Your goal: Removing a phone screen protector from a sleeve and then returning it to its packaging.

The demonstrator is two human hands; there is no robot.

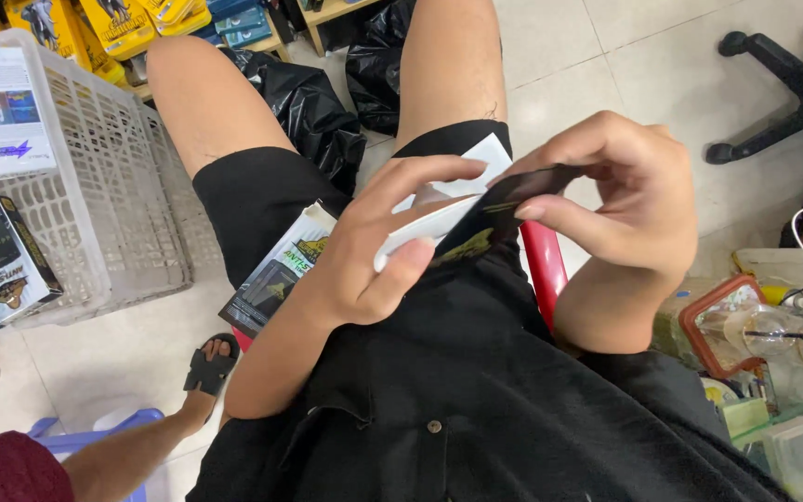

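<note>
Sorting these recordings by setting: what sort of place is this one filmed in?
Probably a small shop's packing or stock area. A white plastic crate holds boxed goods, yellow packages fill a low shelf, and the left hand and right hand work a flat black carton over the lap.

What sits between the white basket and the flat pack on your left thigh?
In the head view, only bare floor tile separates the white basket from the flat pack.
</note>
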